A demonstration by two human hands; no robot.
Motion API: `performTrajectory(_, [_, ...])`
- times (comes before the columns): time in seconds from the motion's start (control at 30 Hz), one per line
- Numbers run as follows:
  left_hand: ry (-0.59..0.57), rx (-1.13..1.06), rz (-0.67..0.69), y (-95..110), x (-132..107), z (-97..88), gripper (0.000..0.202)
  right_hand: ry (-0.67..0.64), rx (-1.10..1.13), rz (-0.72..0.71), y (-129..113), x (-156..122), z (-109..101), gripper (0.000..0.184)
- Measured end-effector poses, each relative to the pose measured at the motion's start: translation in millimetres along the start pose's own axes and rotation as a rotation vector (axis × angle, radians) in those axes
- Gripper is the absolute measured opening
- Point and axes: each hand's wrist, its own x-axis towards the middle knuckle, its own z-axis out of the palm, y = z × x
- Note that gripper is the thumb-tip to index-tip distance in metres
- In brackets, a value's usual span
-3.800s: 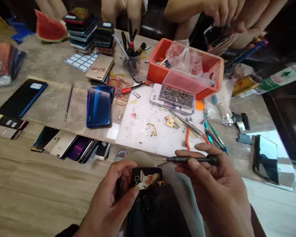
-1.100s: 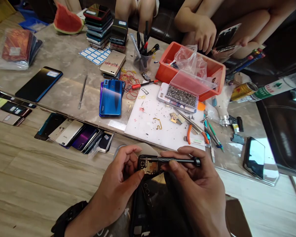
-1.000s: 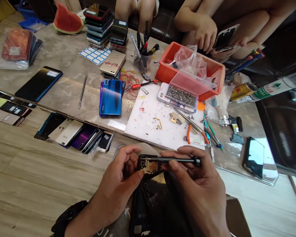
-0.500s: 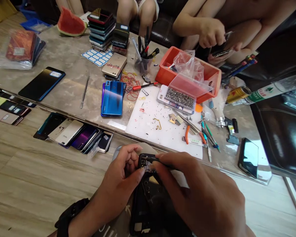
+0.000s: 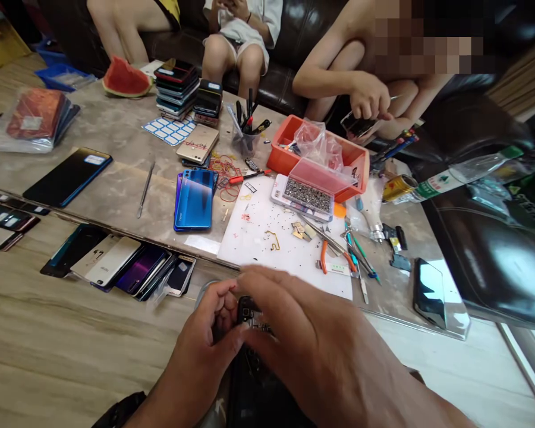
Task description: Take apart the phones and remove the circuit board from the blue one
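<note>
1. While the opened phone (image 5: pixel 252 319) is being clamped along its upper edge between the thumb and curled fingers of the left hand (image 5: pixel 207 342), its top end is being partly covered by the right hand (image 5: pixel 325 333).
2. By the back of the right hand its grasp is being hidden, so whether anything is being pinched there cannot be told.
3. The opened phone is being held low, in front of the near edge of the table (image 5: pixel 120 178); beside the left thumb, a small camera (image 5: pixel 246 312) and bare inner parts are being exposed.
4. Just beyond the hands, a bent yellow strip (image 5: pixel 273 241), orange-handled pliers (image 5: pixel 324 258) and an open case of screws (image 5: pixel 309 194) are being supported by the white mat (image 5: pixel 241 252).
5. Left of the mat, a blue phone (image 5: pixel 195 199) and a thin metal tool (image 5: pixel 145 190) are being borne by the table.
6. Behind the case, a clear bag (image 5: pixel 316 144) is being held in the orange bin (image 5: pixel 282 160).
7. Farther left, a watermelon slice (image 5: pixel 125 80) is being flanked by a tall phone stack (image 5: pixel 176 92).
8. On the dark sofa (image 5: pixel 472 255), a device is being handled by another person's hand (image 5: pixel 369 98).
</note>
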Motion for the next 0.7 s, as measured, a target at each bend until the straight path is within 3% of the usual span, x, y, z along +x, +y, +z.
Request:
performTrajectory(0.4, [0.064, 0.029, -0.021, 2.2, 5.2, 4.6, 0.047, 0.039, -0.012, -0.086, 5.4, 3.8, -5.7, 0.017])
performTrajectory(0.57, [0.061, 0.025, -0.027, -1.4, 4.4, 4.6, 0.045, -0.025, -0.035, -0.060, -1.5, -0.6, -12.5, 0.016])
performTrajectory(0.7, [0.047, 0.065, -0.011, 2.0, 3.6, 5.8, 0.045, 0.085, -0.067, -0.047, 1.2, -3.3, -0.4, 0.015])
